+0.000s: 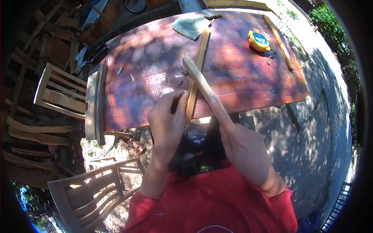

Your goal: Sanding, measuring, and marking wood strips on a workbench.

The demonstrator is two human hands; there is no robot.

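My right hand (246,151) is closed around the near end of a squared wooden stick (202,83), its index finger stretched along the wood. The stick slants up and leftward over the table, passing above a longer wooden strip (201,50). That strip lies on the reddish-brown tabletop (147,85) and juts past its near edge. My left hand (167,116) is beside the strip's near part, thumb and index finger pinched together. What sits between those fingertips, if anything, is too small to make out.
A yellow and red tape measure (258,41) lies at the right, near another wooden strip (279,42). A pale cloth (190,25) rests at the far edge. Slatted wooden chairs (64,91) stand at the left, with wooden pieces (39,130) piled beyond.
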